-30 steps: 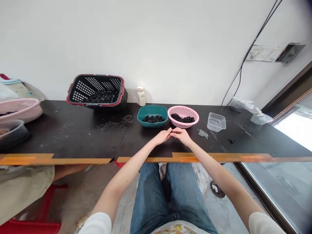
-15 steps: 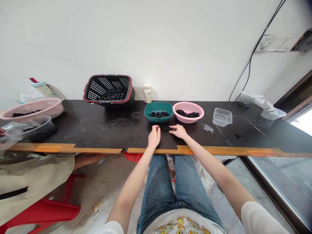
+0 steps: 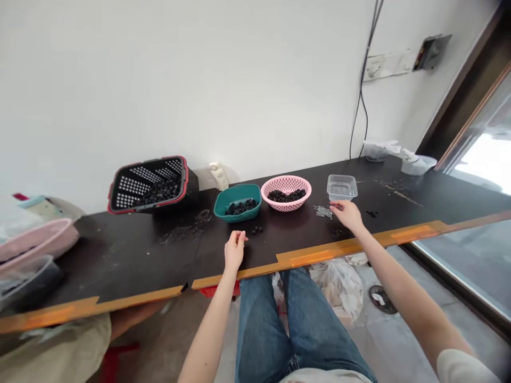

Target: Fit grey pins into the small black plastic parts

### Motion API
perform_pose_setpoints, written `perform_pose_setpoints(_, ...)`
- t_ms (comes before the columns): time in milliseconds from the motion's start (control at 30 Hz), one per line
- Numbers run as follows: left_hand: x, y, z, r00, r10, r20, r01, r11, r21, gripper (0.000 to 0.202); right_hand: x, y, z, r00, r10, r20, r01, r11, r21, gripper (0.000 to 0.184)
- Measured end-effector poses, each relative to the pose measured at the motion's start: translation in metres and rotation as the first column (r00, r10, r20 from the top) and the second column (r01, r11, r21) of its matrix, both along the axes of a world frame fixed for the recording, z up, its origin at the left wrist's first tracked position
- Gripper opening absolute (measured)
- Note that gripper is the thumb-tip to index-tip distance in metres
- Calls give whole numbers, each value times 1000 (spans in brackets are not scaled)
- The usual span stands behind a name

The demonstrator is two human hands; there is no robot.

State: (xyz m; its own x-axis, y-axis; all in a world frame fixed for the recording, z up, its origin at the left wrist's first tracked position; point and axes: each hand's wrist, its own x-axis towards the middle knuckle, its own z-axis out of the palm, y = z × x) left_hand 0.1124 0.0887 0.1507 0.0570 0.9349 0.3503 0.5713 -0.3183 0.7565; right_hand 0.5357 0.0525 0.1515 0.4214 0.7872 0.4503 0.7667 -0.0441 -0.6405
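Note:
My left hand (image 3: 234, 249) is closed in a pinch just above the black table, in front of the teal basin (image 3: 221, 207). A tiny dark bit shows at its fingertips, too small to name. Several small black pieces (image 3: 257, 230) lie on the table right of it. My right hand (image 3: 347, 214) reaches to the right edge of a pile of small thin grey pieces (image 3: 322, 211), thumb and finger pressed together. What they hold, if anything, is too small to make out. The pink woven basket (image 3: 286, 206) between the hands holds many black pieces, as does the teal basin.
A clear plastic tub (image 3: 342, 187) stands behind my right hand. A black crate with red trim (image 3: 149, 181) and a white bottle (image 3: 219, 175) are at the wall. More black pieces (image 3: 372, 214) lie to the right. At far left are a pink basin (image 3: 43, 239) and a person's sleeve (image 3: 59, 346).
My right hand has moved right, from the black pieces to the grey pile. My left hand has drawn back a little from the teal basin. The view has turned to the right and tilted.

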Motion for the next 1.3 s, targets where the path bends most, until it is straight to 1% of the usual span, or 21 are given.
perform_pose_setpoints(67, -1, 3, -3, 1000, 21, 22, -21, 1000, 1, 32, 8, 2, -3, 1000, 13, 22, -12, 999, -44, 26)
perform_pose_setpoints(167, -3, 7, -7, 999, 32, 38, -32, 999, -9, 36, 3, 13, -1, 998, 47, 42, -40, 987, -156, 26)
perform_pose_setpoints(300, -5, 9, -11, 998, 12, 66, -9, 999, -47, 40, -8, 43, 10, 999, 41, 36, -29, 958, -286, 22)
perform_pose_setpoints(367, -5, 10, -11, 996, 22, 84, -17, 998, -67, 41, -10, 62, 14, 999, 25, 36, -11, 933, -359, 17)
perform_pose_setpoints(433, -5, 9, -11, 995, 22, 93, -13, 996, -88, 41, -10, 78, 17, 999, 17, 40, 3, 897, -442, 13)
perform_pose_setpoints(500, -5, 7, -8, 997, 9, 80, -1, 995, -103, 39, -11, 91, 22, 999, 19, 44, 7, 857, -514, 15)
perform_pose_setpoints(567, -4, 4, -5, 999, 6, 53, 0, 995, -103, 36, -13, 99, 27, 998, 33, 46, -2, 829, -560, 17)
perform_pose_setpoints(667, -2, -2, 2, 1000, 16, 9, -15, 995, -94, 31, -16, 103, 33, 996, 81, 41, -43, 817, -576, 15)
perform_pose_setpoints(767, -1, -6, 8, 1000, 0, 2, 0, 995, -103, 28, -17, 95, 37, 989, 148, 31, -105, 819, -565, 11)
perform_pose_setpoints(833, 1, -8, 11, 999, -37, 38, 42, 992, -123, 27, -17, 84, 38, 981, 195, 21, -151, 820, -552, 6)
perform_pose_setpoints(900, 5, -7, 17, 989, -109, 99, 124, 978, -166, 26, -21, 68, 42, 970, 242, 1, -203, 816, -541, 7)
perform_pose_setpoints(967, 14, -2, 25, 966, -206, 159, 236, 950, -205, 25, -37, 53, 51, 954, 295, -49, -278, 814, -510, 12)
perform_pose_setpoints(1000, 20, 3, 30, 949, -259, 178, 293, 934, -205, 24, -51, 48, 56, 912, 366, -184, -409, 817, -407, 15)
perform_pose_setpoints(1033, 27, 8, 35, 934, -299, 194, 333, 926, -179, 24, -68, 46, 62, 833, 459, -309, -539, 798, -271, 20)
perform_pose_setpoints(1067, 35, 15, 40, 917, -343, 202, 374, 916, -144, 25, -89, 46, 67, 751, 532, -390, -620, 772, -141, 25)
perform_pose_setpoints(1100, 43, 23, 43, 909, -363, 206, 387, 918, -90, 26, -111, 49, 71, 690, 578, -435, -654, 755, -35, 28)
perform_pose_setpoints(1133, 50, 31, 46, 913, -361, 191, 371, 928, -20, 28, -133, 54, 73, 640, 614, -462, -667, 742, 61, 28)
perform_pose_setpoints(1167, 56, 38, 47, 917, -355, 180, 354, 934, 42, 29, -154, 60, 73, 604, 632, -485, -646, 745, 166, 26)
perform_pose_setpoints(1200, 60, 45, 47, 922, -346, 174, 334, 938, 96, 29, -172, 67, 70, 566, 640, -519, -623, 745, 239, 25)
perform_pose_setpoints(1233, 62, 50, 46, 930, -327, 168, 306, 941, 142, 28, -186, 73, 65, 527, 639, -560, -599, 747, 288, 24)
perform_pose_setpoints(1300, 63, 57, 40, 944, -284, 170, 248, 947, 205, 25, -203, 82, 52, 472, 631, -616, -579, 749, 323, 21)
